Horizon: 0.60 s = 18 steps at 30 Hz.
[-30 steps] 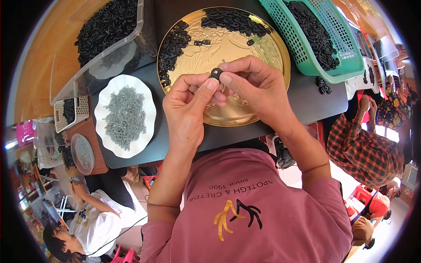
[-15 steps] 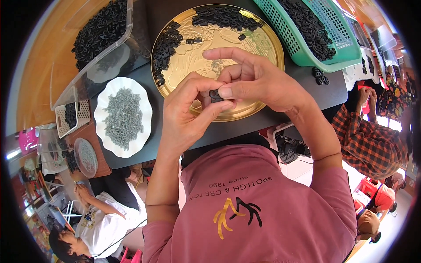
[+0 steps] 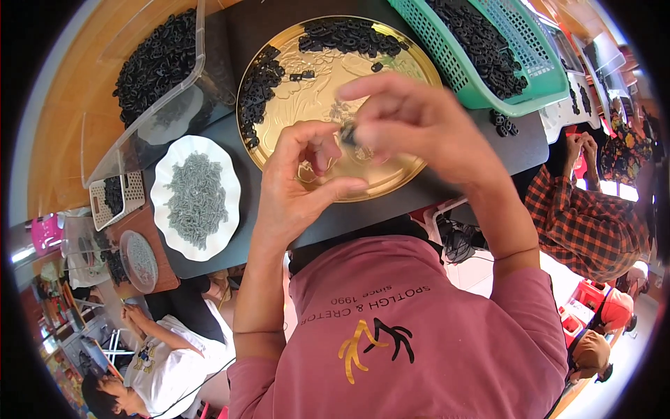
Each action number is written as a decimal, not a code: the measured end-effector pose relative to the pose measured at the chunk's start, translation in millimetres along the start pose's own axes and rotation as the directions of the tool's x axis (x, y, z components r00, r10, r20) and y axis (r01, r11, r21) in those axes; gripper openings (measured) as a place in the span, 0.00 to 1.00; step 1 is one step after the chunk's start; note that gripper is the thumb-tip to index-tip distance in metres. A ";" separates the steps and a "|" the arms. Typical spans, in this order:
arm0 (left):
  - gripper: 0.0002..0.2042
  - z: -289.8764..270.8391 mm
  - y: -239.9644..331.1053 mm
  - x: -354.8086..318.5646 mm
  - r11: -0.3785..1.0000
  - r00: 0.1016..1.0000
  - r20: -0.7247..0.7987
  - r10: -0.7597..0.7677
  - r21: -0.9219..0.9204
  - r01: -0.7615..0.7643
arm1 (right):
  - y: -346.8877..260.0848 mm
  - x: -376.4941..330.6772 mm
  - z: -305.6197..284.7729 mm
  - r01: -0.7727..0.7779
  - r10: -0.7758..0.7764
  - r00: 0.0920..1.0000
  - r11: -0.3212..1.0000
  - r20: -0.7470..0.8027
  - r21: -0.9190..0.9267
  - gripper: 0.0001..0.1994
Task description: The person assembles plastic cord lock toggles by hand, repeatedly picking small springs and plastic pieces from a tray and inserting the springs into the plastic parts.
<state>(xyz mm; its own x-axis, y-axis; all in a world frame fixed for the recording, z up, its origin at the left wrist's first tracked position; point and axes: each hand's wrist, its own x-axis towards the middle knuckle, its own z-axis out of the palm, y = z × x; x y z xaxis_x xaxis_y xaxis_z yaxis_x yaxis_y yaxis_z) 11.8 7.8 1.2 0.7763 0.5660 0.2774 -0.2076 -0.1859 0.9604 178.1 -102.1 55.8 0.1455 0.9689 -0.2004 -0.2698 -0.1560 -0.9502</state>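
Over the near part of a round golden tray (image 3: 314,98), my right hand (image 3: 426,133) pinches a small black plastic piece (image 3: 348,133) between thumb and fingers. Motion blurs the right fingers and the piece, so its details are hard to make out. Just left of it, my left hand (image 3: 289,167) has thumb and index finger spread apart with nothing between them. Black plastic pieces (image 3: 342,36) lie heaped along the tray's far rim and more line its left side. A few small pale bits (image 3: 340,110) rest near the tray's middle.
Left of the tray, a white scalloped dish (image 3: 162,209) holds thin grey spring-like pieces (image 3: 197,199). A clear bin (image 3: 202,42) and a green basket (image 3: 534,103) contain black pieces. Several loose ones (image 3: 504,123) lie beside the basket. Other people sit at both sides.
My hands have separated: the left thumb and index finger have opened off the black piece, and the right hand now has it alone, slightly higher. The whole view has shifted slightly.
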 end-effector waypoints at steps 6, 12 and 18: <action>0.05 -6.5 -11.0 1.7 0.975 0.999 -0.050 -0.020 0.222 0.030 | -47.7 -21.2 -53.5 0.245 -0.732 0.552 0.601 -0.400 -0.761 0.08; 0.04 -4.9 -16.4 3.7 0.926 0.999 -0.025 0.034 0.377 -0.022 | -35.2 -21.6 -45.2 0.146 -0.764 0.588 0.424 -0.266 -0.894 0.06; 0.04 -3.7 -14.2 2.6 0.901 0.998 -0.038 0.041 0.434 -0.021 | 8.8 18.7 -50.5 0.041 -0.551 0.830 0.209 -0.083 -0.977 0.05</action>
<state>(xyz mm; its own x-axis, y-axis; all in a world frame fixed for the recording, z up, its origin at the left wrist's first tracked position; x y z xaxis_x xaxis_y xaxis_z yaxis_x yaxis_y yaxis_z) 14.6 14.9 -11.6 0.7440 0.5878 0.3177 0.0549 -0.5277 0.8477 226.5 -95.0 31.6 0.3489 0.8743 0.3374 0.8793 -0.1809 -0.4405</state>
